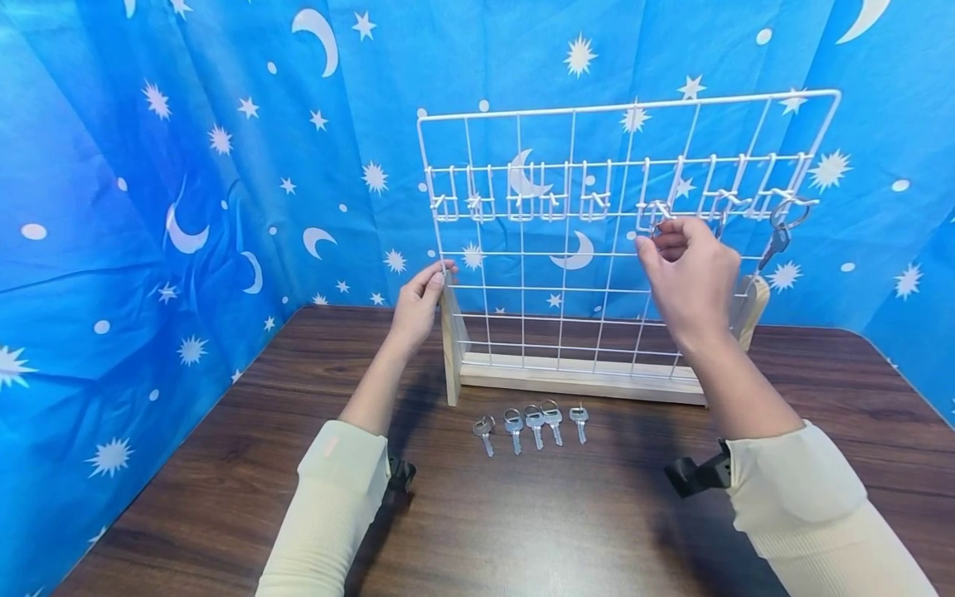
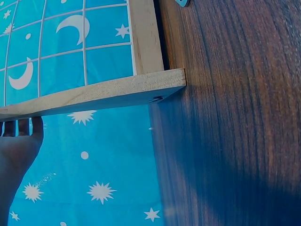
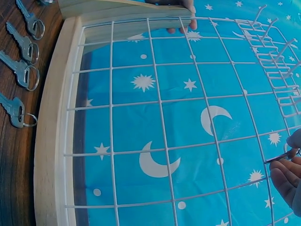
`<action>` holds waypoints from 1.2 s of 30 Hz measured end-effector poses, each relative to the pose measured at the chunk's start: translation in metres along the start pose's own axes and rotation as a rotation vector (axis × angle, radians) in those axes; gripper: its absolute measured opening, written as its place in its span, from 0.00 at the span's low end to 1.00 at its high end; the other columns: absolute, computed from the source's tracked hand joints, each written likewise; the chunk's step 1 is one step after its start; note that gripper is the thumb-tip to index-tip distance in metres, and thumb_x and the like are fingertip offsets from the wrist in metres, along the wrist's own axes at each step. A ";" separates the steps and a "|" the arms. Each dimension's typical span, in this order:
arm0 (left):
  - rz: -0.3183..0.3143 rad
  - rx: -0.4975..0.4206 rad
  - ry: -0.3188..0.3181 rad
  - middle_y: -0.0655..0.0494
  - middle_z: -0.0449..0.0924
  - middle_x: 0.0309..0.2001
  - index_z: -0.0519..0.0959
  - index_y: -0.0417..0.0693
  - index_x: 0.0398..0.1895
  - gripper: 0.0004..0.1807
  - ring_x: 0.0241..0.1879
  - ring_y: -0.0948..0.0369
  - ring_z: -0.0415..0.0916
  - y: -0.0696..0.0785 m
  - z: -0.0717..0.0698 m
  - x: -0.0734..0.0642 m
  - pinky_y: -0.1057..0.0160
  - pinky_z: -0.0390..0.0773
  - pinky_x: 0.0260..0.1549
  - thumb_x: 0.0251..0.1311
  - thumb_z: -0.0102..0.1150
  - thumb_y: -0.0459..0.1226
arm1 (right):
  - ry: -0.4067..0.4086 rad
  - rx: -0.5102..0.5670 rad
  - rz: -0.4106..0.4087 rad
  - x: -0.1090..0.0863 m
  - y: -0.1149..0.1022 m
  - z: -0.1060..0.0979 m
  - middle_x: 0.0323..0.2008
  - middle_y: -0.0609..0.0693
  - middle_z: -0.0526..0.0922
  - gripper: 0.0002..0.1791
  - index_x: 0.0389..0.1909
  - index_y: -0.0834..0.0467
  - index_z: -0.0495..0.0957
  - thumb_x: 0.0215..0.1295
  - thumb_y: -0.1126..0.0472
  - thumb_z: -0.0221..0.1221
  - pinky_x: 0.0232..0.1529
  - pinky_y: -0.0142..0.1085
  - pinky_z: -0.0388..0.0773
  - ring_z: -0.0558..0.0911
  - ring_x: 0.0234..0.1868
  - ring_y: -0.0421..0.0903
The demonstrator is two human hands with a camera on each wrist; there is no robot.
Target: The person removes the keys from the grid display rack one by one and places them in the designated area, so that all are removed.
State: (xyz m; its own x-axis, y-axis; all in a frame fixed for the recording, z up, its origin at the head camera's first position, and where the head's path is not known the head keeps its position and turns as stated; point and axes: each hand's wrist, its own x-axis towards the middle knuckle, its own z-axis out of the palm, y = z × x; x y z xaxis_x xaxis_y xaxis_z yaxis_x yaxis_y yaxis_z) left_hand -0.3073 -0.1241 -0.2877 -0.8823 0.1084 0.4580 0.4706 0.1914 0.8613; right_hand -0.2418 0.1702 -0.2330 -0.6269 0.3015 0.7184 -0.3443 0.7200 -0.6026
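A white wire grid rack (image 1: 522,288) stands upright on a wooden base, with a row of white hooks (image 1: 552,201) hung across its upper part. My left hand (image 1: 421,303) grips the rack's left side near the top of the wooden side piece (image 2: 94,94). At a hook right of the middle, my right hand (image 1: 694,278) pinches a key (image 3: 278,157) with a ring, its head mostly hidden by the fingers. Another key (image 1: 776,242) hangs by its ring from the far right hook. One more ring shows partly behind the right hand.
Several keys (image 1: 534,427) with rings lie in a row on the dark wooden table (image 1: 522,514), in front of the rack's base (image 1: 582,381). A blue cloth (image 1: 246,166) with moons and stars hangs behind and to the left.
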 end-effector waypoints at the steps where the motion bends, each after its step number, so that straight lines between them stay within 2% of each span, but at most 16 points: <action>1: 0.000 0.001 0.001 0.42 0.72 0.56 0.69 0.35 0.59 0.20 0.58 0.52 0.68 -0.004 0.000 0.002 0.57 0.66 0.58 0.72 0.38 0.36 | -0.001 -0.001 0.000 0.000 0.000 0.000 0.36 0.60 0.83 0.17 0.43 0.67 0.78 0.63 0.56 0.58 0.38 0.35 0.77 0.83 0.38 0.52; 4: 0.011 -0.002 0.001 0.44 0.73 0.55 0.69 0.37 0.59 0.20 0.57 0.53 0.69 -0.014 -0.001 0.006 0.58 0.67 0.57 0.72 0.39 0.38 | -0.001 -0.007 0.001 0.001 0.000 -0.001 0.36 0.60 0.83 0.16 0.42 0.67 0.78 0.63 0.57 0.57 0.38 0.33 0.76 0.83 0.37 0.53; 8: 0.033 0.001 0.009 0.44 0.74 0.54 0.71 0.39 0.59 0.20 0.55 0.53 0.70 -0.017 -0.001 0.006 0.57 0.69 0.55 0.72 0.39 0.39 | 0.002 -0.010 0.002 0.000 0.000 -0.002 0.35 0.61 0.83 0.14 0.42 0.68 0.78 0.65 0.61 0.54 0.31 0.20 0.68 0.83 0.35 0.53; 11: 0.039 -0.001 0.012 0.45 0.75 0.54 0.71 0.40 0.59 0.19 0.55 0.54 0.71 -0.017 0.000 0.005 0.57 0.70 0.54 0.71 0.39 0.40 | 0.005 -0.009 0.006 0.000 0.001 -0.002 0.34 0.60 0.83 0.14 0.43 0.67 0.78 0.66 0.61 0.52 0.27 0.16 0.63 0.82 0.33 0.52; 17: 0.034 -0.004 0.005 0.45 0.74 0.54 0.70 0.39 0.59 0.20 0.55 0.54 0.71 -0.017 0.000 0.006 0.57 0.69 0.55 0.71 0.39 0.40 | 0.022 -0.002 -0.002 -0.003 0.001 -0.002 0.31 0.59 0.84 0.14 0.44 0.67 0.79 0.66 0.62 0.52 0.26 0.17 0.64 0.82 0.30 0.49; 22: 0.008 -0.010 0.002 0.44 0.74 0.55 0.70 0.40 0.60 0.20 0.56 0.54 0.70 -0.016 -0.001 0.006 0.59 0.68 0.56 0.71 0.39 0.39 | 0.040 0.021 0.002 -0.005 0.000 -0.003 0.31 0.57 0.84 0.13 0.44 0.65 0.79 0.66 0.62 0.53 0.26 0.17 0.65 0.74 0.25 0.28; 25: -0.002 -0.019 -0.002 0.43 0.73 0.56 0.70 0.38 0.60 0.19 0.57 0.52 0.69 -0.015 -0.001 0.006 0.58 0.67 0.57 0.71 0.38 0.37 | 0.050 0.041 0.001 -0.006 -0.001 -0.004 0.31 0.56 0.84 0.13 0.45 0.64 0.80 0.65 0.62 0.53 0.27 0.17 0.66 0.68 0.24 0.20; 29: -0.005 -0.029 -0.006 0.42 0.72 0.56 0.69 0.37 0.60 0.19 0.57 0.50 0.68 -0.015 -0.002 0.006 0.57 0.67 0.57 0.72 0.38 0.36 | 0.059 0.061 0.004 -0.008 -0.003 -0.006 0.31 0.57 0.84 0.13 0.45 0.63 0.80 0.65 0.62 0.54 0.28 0.17 0.67 0.69 0.25 0.20; 36: 0.018 -0.006 0.006 0.45 0.73 0.56 0.70 0.38 0.59 0.20 0.56 0.54 0.70 -0.015 -0.001 0.005 0.59 0.68 0.56 0.72 0.39 0.39 | 0.064 0.079 0.016 -0.010 -0.007 -0.010 0.31 0.56 0.84 0.13 0.45 0.61 0.80 0.65 0.60 0.54 0.28 0.18 0.68 0.70 0.25 0.21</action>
State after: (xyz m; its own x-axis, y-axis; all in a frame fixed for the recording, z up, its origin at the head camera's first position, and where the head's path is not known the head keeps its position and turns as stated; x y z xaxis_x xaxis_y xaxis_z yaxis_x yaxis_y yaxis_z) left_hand -0.3189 -0.1272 -0.2984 -0.8737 0.1059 0.4749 0.4865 0.1832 0.8542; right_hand -0.2258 0.1683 -0.2326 -0.5875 0.3536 0.7278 -0.3905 0.6639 -0.6378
